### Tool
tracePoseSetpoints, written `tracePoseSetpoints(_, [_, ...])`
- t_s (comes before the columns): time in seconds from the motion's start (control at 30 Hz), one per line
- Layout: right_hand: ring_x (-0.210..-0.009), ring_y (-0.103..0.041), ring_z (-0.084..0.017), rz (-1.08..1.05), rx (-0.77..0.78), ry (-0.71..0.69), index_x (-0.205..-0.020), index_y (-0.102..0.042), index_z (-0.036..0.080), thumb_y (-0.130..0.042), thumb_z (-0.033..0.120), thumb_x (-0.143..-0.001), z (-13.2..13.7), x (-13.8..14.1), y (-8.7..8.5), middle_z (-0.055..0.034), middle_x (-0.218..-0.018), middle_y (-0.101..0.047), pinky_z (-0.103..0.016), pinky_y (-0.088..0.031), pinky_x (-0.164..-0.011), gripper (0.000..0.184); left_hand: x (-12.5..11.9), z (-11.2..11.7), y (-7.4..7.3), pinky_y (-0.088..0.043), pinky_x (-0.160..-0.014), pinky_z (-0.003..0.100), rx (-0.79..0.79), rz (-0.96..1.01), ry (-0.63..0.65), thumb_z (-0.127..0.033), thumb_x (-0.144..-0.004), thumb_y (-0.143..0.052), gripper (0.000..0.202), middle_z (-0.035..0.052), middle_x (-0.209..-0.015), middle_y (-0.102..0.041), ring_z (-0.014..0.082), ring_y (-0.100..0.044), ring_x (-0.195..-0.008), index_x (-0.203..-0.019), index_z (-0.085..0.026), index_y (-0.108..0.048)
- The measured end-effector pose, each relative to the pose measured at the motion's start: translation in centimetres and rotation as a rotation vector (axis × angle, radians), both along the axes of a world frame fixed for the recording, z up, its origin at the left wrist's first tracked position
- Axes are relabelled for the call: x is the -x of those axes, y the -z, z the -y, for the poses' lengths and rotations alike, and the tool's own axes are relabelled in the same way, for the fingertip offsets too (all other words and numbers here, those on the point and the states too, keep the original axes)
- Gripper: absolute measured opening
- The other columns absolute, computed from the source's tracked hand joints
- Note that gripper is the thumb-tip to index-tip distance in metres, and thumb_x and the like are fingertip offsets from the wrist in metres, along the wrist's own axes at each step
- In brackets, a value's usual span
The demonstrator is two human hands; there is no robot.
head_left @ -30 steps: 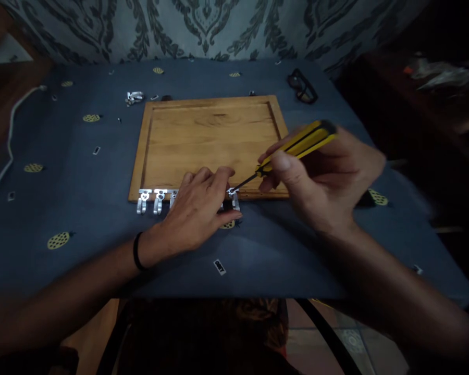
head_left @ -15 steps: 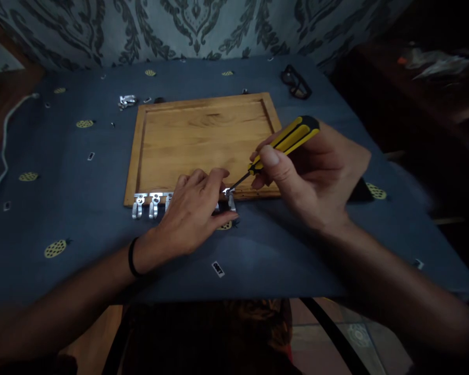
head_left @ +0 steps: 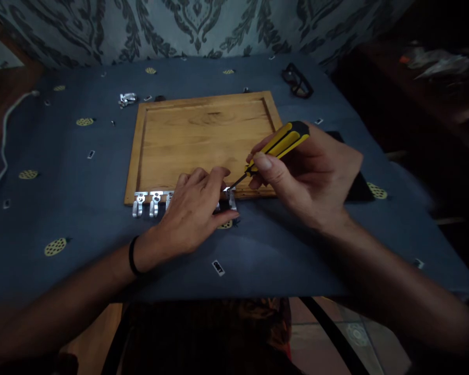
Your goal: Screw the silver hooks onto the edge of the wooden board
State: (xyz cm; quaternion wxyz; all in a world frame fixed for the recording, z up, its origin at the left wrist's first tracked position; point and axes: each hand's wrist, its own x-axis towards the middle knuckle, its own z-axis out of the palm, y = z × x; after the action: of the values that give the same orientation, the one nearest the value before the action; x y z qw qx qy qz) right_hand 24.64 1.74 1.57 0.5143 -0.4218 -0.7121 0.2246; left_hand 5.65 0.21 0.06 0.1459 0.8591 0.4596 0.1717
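Note:
A framed wooden board lies flat on the table, with several silver metal hooks along its near edge. My left hand rests over that edge, fingers on the wood and thumb below, gripping around the rightmost metal hook. It hides some of the middle hooks. In my right hand a yellow and black screwdriver is held at a slant between thumb and fingers. The screwdriver's tip meets the top plate of the rightmost hook; any screw there is too small to make out.
Loose silver hooks lie behind the board's far left corner, and a small screw lies nearby. Black-framed glasses rest at the back right. A dark flat object is partly behind my right hand. A white cable runs down the left.
My right hand and the screwdriver handle have shifted slightly left and down, the tip staying at the rightmost hook. My left hand holds its place.

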Motion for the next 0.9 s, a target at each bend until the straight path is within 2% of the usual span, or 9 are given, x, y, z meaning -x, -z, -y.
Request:
tracePoseSetpoints(0.47, [-0.053, -0.062, -0.014, 0.086, -0.074, -0.014, -0.081, -0.067, 0.027, -0.076, 0.045, -0.089, 0.2, -0.4, -0.3, 0.002, -0.074, -0.066, -0.03, -0.05, -0.043, 0.021, -0.1, 0.0, -0.1, -0.043, -0.091, 0.042, -0.001, -0.002, 0.002, -0.034, -0.086, -0.081, 0.057, 0.0068, -0.117, -0.07, 0.0288, -0.06, -0.111, -0.128, -0.017, -0.047])
tracePoseSetpoints(0.67, [-0.056, -0.062, -0.014, 0.073, -0.015, -0.03, -0.085, -0.069, 0.027, -0.075, 0.048, -0.089, 0.3, -0.3, -0.5, 0.0011, -0.077, -0.066, -0.027, -0.048, -0.046, 0.022, -0.1, 0.0, 0.0, -0.044, -0.091, 0.042, 0.0, -0.002, 0.002, -0.037, -0.085, -0.083, 0.059, 0.0064, -0.116, -0.07, 0.029, -0.061, -0.111, -0.127, -0.018, -0.047])
tracePoseSetpoints(0.8, [-0.055, -0.064, -0.012, -0.047, -0.036, -0.031, -0.09, -0.071, 0.028, -0.071, 0.043, -0.093, 0.7, -0.1, -0.9, 0.0017, -0.081, -0.068, -0.027, -0.049, -0.048, 0.015, 0.0, 0.0, 0.3, -0.044, -0.09, 0.041, -0.036, 0.003, 0.003, -0.035, -0.084, -0.084, 0.06, 0.0063, -0.116, -0.07, 0.0288, -0.061, -0.11, -0.128, -0.018, -0.047])
tracePoseSetpoints(0.9, [-0.054, -0.063, -0.011, -0.207, -0.092, 0.039, -0.089, -0.072, 0.029, -0.066, 0.04, -0.097, 0.7, 0.1, -1.4, 0.0018, -0.083, -0.068, -0.028, -0.048, -0.048, 0.015, 0.1, -0.1, 0.4, -0.045, -0.09, 0.04, -0.041, 0.01, 0.01, -0.035, -0.082, -0.085, 0.062, 0.0061, -0.114, -0.071, 0.0287, -0.062, -0.11, -0.128, -0.018, -0.047])
